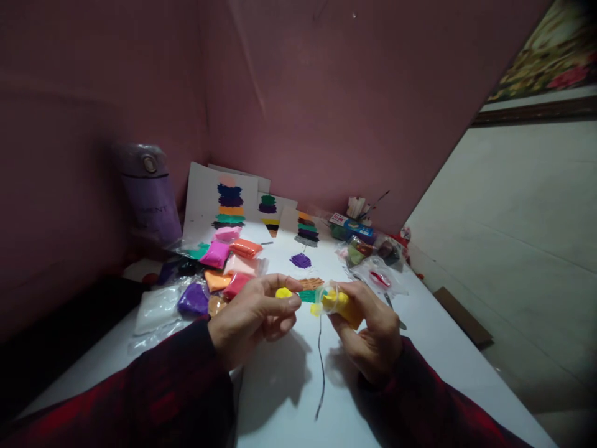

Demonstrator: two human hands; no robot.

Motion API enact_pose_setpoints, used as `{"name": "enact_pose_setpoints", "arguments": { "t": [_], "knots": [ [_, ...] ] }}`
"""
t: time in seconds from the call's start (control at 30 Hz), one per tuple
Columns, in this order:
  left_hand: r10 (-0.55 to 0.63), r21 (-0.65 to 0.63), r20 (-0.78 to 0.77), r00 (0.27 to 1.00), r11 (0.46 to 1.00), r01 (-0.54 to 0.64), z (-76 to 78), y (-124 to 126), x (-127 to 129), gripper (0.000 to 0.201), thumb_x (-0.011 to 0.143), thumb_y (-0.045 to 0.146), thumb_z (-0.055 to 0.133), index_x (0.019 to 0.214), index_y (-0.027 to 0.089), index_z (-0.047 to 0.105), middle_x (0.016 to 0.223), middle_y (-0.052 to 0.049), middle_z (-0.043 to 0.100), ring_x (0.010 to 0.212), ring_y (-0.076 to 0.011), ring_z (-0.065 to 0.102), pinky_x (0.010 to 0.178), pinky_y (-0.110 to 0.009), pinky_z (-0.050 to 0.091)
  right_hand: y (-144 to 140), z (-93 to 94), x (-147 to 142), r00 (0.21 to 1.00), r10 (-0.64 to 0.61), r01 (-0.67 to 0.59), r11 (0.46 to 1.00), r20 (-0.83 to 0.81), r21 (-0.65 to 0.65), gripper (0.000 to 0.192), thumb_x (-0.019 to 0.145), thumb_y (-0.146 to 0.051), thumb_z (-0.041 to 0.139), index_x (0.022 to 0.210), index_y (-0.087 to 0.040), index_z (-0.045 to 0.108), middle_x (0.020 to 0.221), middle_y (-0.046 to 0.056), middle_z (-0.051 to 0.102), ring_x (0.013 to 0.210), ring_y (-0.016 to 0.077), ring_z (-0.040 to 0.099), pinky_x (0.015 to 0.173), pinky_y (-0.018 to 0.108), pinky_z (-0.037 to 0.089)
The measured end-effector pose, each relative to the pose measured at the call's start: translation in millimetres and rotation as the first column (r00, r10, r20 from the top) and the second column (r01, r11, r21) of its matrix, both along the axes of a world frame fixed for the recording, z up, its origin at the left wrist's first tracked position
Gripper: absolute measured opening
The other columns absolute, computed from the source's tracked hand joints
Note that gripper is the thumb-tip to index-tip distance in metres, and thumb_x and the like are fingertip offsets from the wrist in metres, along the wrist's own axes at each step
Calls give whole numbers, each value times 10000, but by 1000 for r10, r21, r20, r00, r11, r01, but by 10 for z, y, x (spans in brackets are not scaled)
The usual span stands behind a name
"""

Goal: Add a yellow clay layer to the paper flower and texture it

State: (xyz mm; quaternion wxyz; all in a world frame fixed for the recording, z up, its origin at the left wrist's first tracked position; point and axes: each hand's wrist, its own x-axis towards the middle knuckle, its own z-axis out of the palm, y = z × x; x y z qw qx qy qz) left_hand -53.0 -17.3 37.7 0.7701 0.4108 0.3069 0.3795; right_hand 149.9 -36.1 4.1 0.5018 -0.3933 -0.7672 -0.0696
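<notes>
Yellow clay in a small lump [283, 292] sits pinched between the thumb and forefinger of the left hand [254, 311], the other fingers curled loosely below. The right hand [373, 323] is closed around a yellow clay packet [345, 306], its clear end facing left. The hands are near but apart, forearms angled inward over a white sheet [275, 404] with a dark drawn line [323, 373].

Lump [283, 293]: plain yellow
Packet [347, 306] right of lump: yellow, clear-mouthed
Sleeves [158, 373] below lump: dark, red-patched
Bottle [152, 202] left of lump: purple
Wall [303, 118] behind lump: dusty pink
Tabletop [459, 354] beneath lump: white
</notes>
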Motion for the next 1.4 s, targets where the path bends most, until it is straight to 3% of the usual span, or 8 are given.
{"name": "enact_pose_setpoints", "arguments": {
  "t": [0.17, 0.3, 0.4, 0.63, 0.87, 1.07, 1.17, 1.4],
  "knots": [
    [-14, 63, 13, 1000, 998, 14, -28, 11, -3, 145, 892, 194, 569, 1002, 100, 569, 800, -48, 634, 444, -80, 555, 371, -173, 316, 8, -21, 8, 1000, 7, -7, 1000, -5, 7, 333, 758, -68, 597, 1061, -207, 584, 892, 53, 669, 779, 213, 655, 645, 326, 531],
    [-78, 51, -13, 997, 996, 78, -61, 6, -9, 225, 976, 295, 466, 858, 124, 552, 574, 27, 512, 337, -50, 409, 338, -166, 237, 13, -28, 10, 1000, 2, -3, 1000, -9, -7, 325, 759, -70, 598, 1057, -199, 589, 889, 57, 664, 775, 213, 645, 657, 337, 527],
    [-76, -2, 8, 997, 997, 76, -63, -2, -8, 242, 967, 329, 509, 844, 125, 552, 568, 62, 416, 372, -26, 336, 358, -146, 196, 19, -28, 9, 1000, 4, -4, 1000, -17, 1, 325, 764, -66, 601, 1061, -196, 591, 898, 60, 668, 789, 213, 645, 669, 334, 524],
    [-98, 61, 123, 988, 994, 91, -52, 15, 8, 216, 899, 230, 618, 1047, 74, 607, 865, -69, 589, 525, -57, 491, 400, -149, 314, 22, -57, 25, 1000, -18, 18, 1000, -23, -5, 338, 755, -69, 610, 1071, -188, 589, 892, 64, 659, 788, 220, 637, 673, 338, 513],
    [-63, -16, 60, 996, 998, 64, -86, 41, -8, 258, 876, 357, 674, 841, 115, 589, 622, 11, 522, 416, -35, 400, 340, -123, 220, 8, -24, 13, 999, 30, -29, 999, -25, 41, 346, 766, -54, 606, 1074, -210, 580, 926, 50, 672, 824, 205, 649, 704, 315, 528],
    [-73, 12, 168, 983, 997, 72, -66, 37, 13, 330, 859, 380, 693, 986, 85, 619, 762, -35, 587, 457, -30, 444, 367, -127, 289, 11, -3, 8, 998, 50, -48, 998, -37, 45, 355, 754, -49, 609, 1075, -199, 583, 924, 67, 669, 821, 218, 651, 690, 333, 528],
    [-88, 61, 158, 984, 995, 80, -68, 45, 15, 267, 839, 302, 718, 928, 73, 614, 800, -66, 621, 462, -31, 471, 374, -129, 303, 17, -10, 13, 998, 57, -56, 997, -33, 47, 356, 750, -45, 610, 1072, -194, 581, 914, 70, 667, 808, 216, 649, 679, 332, 529],
    [-91, 31, 77, 993, 996, 89, -86, 46, 2, 370, 820, 440, 721, 745, 140, 517, 584, 31, 510, 381, -29, 395, 322, -124, 206, 9, -12, 10, 998, 64, -62, 996, -26, 65, 356, 764, -45, 614, 1090, -184, 585, 911, 76, 665, 810, 214, 648, 686, 329, 532]
  ]
}}
